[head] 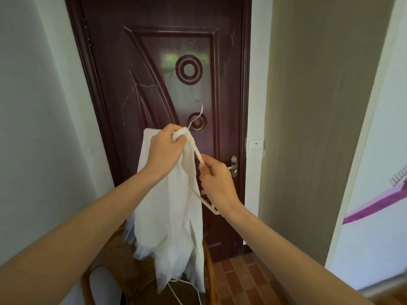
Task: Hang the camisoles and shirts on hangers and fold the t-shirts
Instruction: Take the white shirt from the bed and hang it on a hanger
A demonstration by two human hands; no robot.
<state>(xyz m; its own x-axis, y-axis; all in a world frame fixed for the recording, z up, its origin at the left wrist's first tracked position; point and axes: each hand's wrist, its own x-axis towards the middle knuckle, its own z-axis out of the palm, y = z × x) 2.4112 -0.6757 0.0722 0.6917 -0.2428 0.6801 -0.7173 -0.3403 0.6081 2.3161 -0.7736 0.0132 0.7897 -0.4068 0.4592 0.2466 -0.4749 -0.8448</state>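
A white garment (174, 208) hangs in front of me, its thin straps or cords trailing at the bottom. My left hand (164, 150) grips the bunched top of the fabric at the neck of a cream hanger (198, 154). The hanger's metal hook rises above that hand. My right hand (217, 180) pinches the hanger's right arm, with the lower right corner of the hanger poking out below my wrist. Most of the hanger's left side is hidden under the cloth.
A dark red-brown door (176, 84) with a brass handle (234, 167) stands straight ahead. A wicker chair (123, 260) sits below the garment, with more pale clothing on it. White walls flank both sides; the floor is reddish tile (242, 278).
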